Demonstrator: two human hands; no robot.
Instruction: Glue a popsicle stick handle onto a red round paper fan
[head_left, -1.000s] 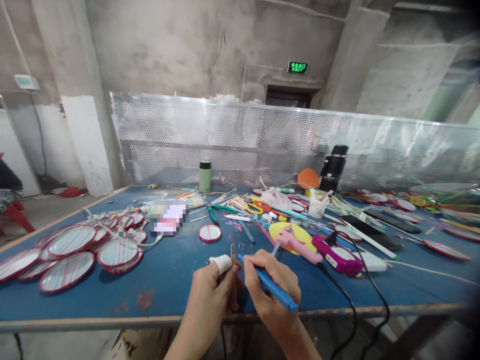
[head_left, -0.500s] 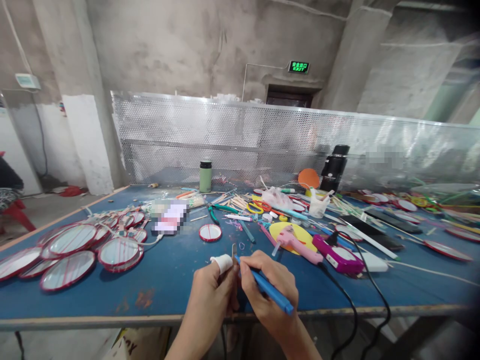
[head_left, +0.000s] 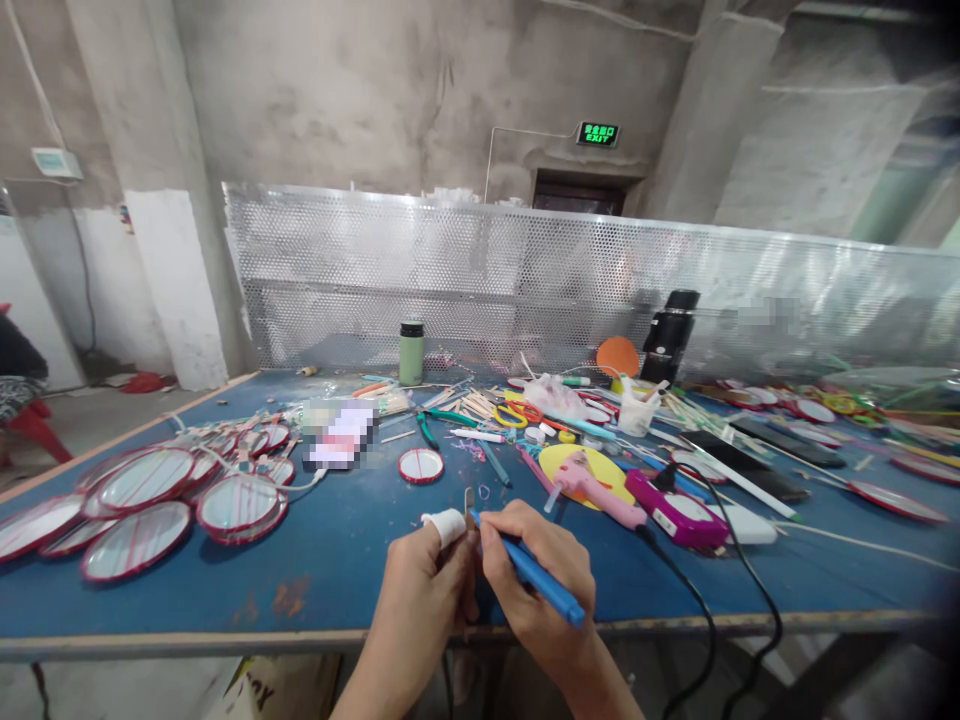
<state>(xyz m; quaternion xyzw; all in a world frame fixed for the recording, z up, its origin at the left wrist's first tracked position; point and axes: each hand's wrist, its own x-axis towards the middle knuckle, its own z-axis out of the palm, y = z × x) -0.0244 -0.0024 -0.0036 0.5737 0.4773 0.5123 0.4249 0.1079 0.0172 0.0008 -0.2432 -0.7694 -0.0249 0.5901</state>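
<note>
My left hand (head_left: 420,590) is closed near the table's front edge, pinching a thin wooden stick (head_left: 468,500) that stands upright; a white bandage wraps its forefinger tip. My right hand (head_left: 536,585) is right beside it, fingers wrapped round a blue pen-like tool (head_left: 536,578) whose tip touches the stick. Both hands hover over the blue table (head_left: 330,545).
Several round red-rimmed discs (head_left: 142,500) lie at the left, one small disc (head_left: 420,466) ahead. A pink glue gun (head_left: 596,485) on a yellow disc, a magenta device (head_left: 671,510) with black cables, scissors, sticks and a green bottle (head_left: 410,352) crowd the middle and right. A perforated metal screen stands behind.
Both hands have edged slightly up and left with the stick and the blue tool. Nothing else has shifted.
</note>
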